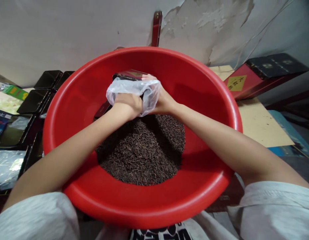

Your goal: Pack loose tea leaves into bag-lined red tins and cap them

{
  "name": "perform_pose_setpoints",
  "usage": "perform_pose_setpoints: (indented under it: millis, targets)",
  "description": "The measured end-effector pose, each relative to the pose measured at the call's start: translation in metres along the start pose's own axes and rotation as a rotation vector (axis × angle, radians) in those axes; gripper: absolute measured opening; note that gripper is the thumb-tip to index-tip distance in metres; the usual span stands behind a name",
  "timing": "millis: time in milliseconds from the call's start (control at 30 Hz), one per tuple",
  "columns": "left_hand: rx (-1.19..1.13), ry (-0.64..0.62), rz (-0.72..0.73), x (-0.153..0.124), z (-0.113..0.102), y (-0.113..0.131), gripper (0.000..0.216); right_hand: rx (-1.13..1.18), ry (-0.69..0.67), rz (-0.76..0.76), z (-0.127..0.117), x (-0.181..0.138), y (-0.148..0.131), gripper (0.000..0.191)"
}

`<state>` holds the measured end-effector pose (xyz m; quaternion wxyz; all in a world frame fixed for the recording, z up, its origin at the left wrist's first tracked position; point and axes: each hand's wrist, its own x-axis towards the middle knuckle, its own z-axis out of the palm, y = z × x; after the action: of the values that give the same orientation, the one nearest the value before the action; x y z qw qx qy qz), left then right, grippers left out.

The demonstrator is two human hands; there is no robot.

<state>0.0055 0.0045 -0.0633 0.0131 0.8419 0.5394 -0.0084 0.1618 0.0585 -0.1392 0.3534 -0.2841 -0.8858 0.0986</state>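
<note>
Pale wall [69, 30] is showing flaked paint upper right, thin cables [268, 24] trailing down it. Dark red post [156, 29] is standing near it, top centre. Tan board [265, 125] is lying right, partly covering a blue surface [289, 128]. Green packet [15, 91] is sitting far left.

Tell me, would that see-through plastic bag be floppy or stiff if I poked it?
The plastic bag is probably floppy: its edge looks wavy and creased around the left hand. It looks thin and see-through, so by itself it's likely light. A poke would probably fold it easily, since it already looks crinkled.
</note>
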Motion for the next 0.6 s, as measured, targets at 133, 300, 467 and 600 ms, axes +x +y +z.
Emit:
perform_pose_setpoints:
  millis: [133,300,467,600]
  targets:
    - [0.1,0.042,0.143,-0.028,-0.025,-0.01,0.042,0.071,0.021,0.057,-0.019,0.007,0.0,0.109]
    - [0.085,0.254,0.331,-0.032,-0.042,-0.037,0.041,0.145,0.014,0.122,-0.052,0.01,-0.007,0.108]
    - [0.269,0.322,0.347,-0.029,-0.038,-0.035,0.034,0.181,-0.058,0.136,-0.07,0.008,-0.013,0.103]
    - [0.276,0.376,0.238,-0.029,-0.028,-0.022,0.043,0.165,-0.074,0.107,-0.058,0.005,-0.012,0.101]
